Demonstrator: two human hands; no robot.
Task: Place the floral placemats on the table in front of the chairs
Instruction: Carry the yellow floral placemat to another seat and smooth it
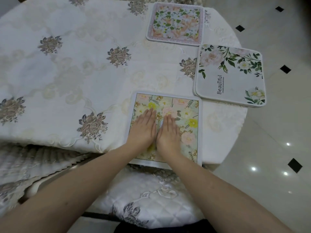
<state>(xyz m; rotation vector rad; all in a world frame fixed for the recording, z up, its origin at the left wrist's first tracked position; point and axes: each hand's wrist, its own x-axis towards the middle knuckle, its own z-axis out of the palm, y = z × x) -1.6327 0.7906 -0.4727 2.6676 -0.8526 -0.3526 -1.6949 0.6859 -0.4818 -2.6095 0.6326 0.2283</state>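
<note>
across the cloth-covered worktop (67, 73) we press our left hand (143, 128) and right hand (169, 133) flat, fingers together, on the near placemat (188, 115) above the chair (151, 195), so next we likely lift off and take the stacked placemats (230, 78).

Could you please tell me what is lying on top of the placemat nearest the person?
Both hands, left hand and right hand, lie flat, side by side on the nearest placemat. They hide the print beneath them.

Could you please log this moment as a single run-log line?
left hand: flat on near placemat | right hand: flat on it | "Beautiful" placemat: overhangs table edge | far placemat: laid
</note>
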